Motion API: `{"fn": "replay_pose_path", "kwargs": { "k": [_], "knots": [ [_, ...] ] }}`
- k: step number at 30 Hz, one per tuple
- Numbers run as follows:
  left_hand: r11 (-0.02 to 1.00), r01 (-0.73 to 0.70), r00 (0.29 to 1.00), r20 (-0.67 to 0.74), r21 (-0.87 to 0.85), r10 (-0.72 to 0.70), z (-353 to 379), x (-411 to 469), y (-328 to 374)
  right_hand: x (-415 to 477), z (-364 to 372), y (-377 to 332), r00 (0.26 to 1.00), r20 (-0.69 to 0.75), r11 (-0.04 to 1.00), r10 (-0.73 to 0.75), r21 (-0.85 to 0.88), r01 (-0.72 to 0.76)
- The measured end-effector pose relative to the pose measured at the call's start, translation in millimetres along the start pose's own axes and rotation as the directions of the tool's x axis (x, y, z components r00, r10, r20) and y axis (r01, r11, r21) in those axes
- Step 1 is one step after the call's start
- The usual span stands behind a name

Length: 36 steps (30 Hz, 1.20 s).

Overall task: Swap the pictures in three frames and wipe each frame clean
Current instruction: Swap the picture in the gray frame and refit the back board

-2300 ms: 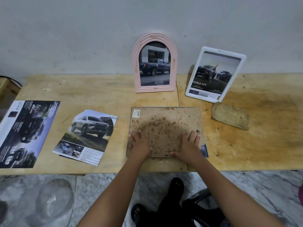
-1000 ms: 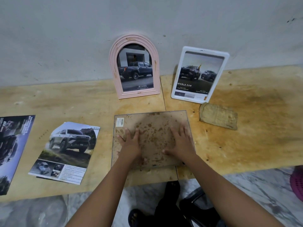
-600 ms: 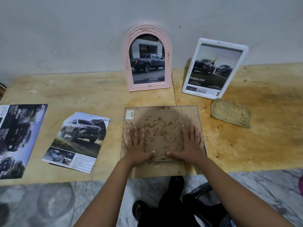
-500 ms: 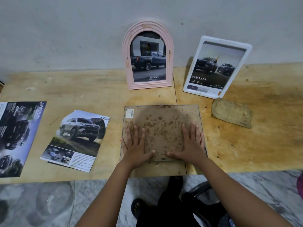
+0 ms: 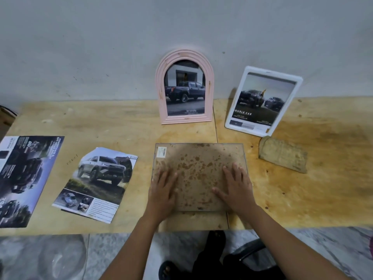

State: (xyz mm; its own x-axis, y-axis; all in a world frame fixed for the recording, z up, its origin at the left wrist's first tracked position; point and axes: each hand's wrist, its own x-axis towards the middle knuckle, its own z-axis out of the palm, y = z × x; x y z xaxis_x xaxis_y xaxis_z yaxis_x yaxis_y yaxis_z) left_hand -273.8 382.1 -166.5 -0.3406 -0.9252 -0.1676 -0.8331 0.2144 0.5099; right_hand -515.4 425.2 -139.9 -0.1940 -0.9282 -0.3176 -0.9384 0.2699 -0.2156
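Frame (image 5: 198,172) lies face-down near the front edge of the plywood table (image 5: 113,122), my left hand (image 5: 162,194) and right hand (image 5: 236,188) pressed flat on its stained backing, fingers straight. Light, stiff, likely glass-fronted: I'd lift by the side edges. Beyond, car print (image 5: 96,182) left, cloth (image 5: 282,156) right; pink frame (image 5: 160,98) and white frame (image 5: 232,110) stand at the grey wall (image 5: 101,47).

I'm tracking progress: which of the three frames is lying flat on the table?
The brown-backed frame at the front, flat under the left hand and right hand. The pink arched frame and white frame stand at the wall.
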Motion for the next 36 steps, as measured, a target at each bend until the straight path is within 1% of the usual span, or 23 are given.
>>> {"fn": "replay_pose_path", "kwargs": {
  "k": [2,3,4,5,7,10,13,16,19,21,23,25,26,28,29,31,32,33,34,36],
  "knots": [
    [0.986,0.108,0.981,-0.148,-0.126,-0.127,-9,5,-6,3,-13,6,0.989,-0.142,0.992,0.038,0.128,-0.02],
    [0.974,0.174,0.957,-0.207,-0.148,-0.203,-14,7,-7,4,-18,9,0.972,-0.213,0.981,0.099,0.184,-0.06],
    [0.959,0.236,0.93,-0.25,-0.157,-0.27,-19,9,-5,5,-21,12,0.951,-0.253,0.964,0.18,0.238,-0.119],
    [0.944,0.283,0.906,-0.275,-0.168,-0.32,-24,11,-2,5,-22,14,0.931,-0.253,0.938,0.264,0.292,-0.186],
    [0.92,0.326,0.887,-0.266,-0.218,-0.377,-31,14,4,6,-21,15,0.902,-0.175,0.872,0.395,0.38,-0.308],
    [0.876,0.378,0.87,-0.209,-0.299,-0.447,-37,20,8,10,-23,12,0.871,-0.035,0.782,0.491,0.457,-0.422],
    [0.846,0.427,0.842,-0.201,-0.318,-0.501,-37,23,5,15,-27,12,0.837,0.004,0.747,0.548,0.448,-0.491],
    [0.779,0.482,0.805,-0.149,-0.402,-0.575,-42,29,6,18,-30,13,0.82,0.022,0.728,0.571,0.447,-0.519],
    [0.723,0.534,0.76,-0.126,-0.437,-0.638,-45,32,8,16,-28,10,0.826,0.038,0.696,0.562,0.518,-0.497],
    [0.707,0.521,0.744,-0.151,-0.478,-0.651,-46,30,9,11,-29,6,0.823,0.03,0.661,0.567,0.58,-0.476],
    [0.71,0.461,0.735,-0.219,-0.532,-0.642,-49,27,13,7,-34,1,0.819,0.001,0.626,0.573,0.645,-0.439],
    [0.711,0.356,0.721,-0.306,-0.606,-0.622,-57,27,25,4,-46,-5,0.819,-0.094,0.608,0.567,0.718,-0.338],
    [0.703,0.303,0.701,-0.35,-0.643,-0.622,-63,29,31,5,-53,-7,0.807,-0.148,0.593,0.572,0.754,-0.282],
    [0.677,0.221,0.636,-0.422,-0.702,-0.646,-75,37,44,8,-71,-11,0.771,-0.218,0.545,0.599,0.816,-0.193],
    [0.654,0.185,0.609,-0.436,-0.734,-0.662,-81,42,49,14,-78,-9,0.748,-0.258,0.534,0.611,0.832,-0.15],
    [0.579,0.133,0.595,-0.402,-0.805,-0.696,-94,49,57,20,-89,-6,0.731,-0.29,0.474,0.618,0.879,-0.052],
    [0.54,0.122,0.601,-0.371,-0.833,-0.708,-100,50,59,22,-92,-2,0.732,-0.278,0.399,0.622,0.917,0.009],
    [0.499,0.109,0.614,-0.337,-0.859,-0.714,-104,50,61,23,-93,2,0.732,-0.247,0.289,0.635,0.955,0.071],
    [0.443,0.088,0.635,-0.292,-0.892,-0.715,-106,49,62,21,-93,5,0.75,-0.186,0.156,0.634,0.981,0.112],
    [0.253,0.028,0.701,-0.162,-0.967,-0.694,-107,41,63,14,-89,10,0.79,-0.13,-0.021,0.599,0.984,0.178]
  ]
}}
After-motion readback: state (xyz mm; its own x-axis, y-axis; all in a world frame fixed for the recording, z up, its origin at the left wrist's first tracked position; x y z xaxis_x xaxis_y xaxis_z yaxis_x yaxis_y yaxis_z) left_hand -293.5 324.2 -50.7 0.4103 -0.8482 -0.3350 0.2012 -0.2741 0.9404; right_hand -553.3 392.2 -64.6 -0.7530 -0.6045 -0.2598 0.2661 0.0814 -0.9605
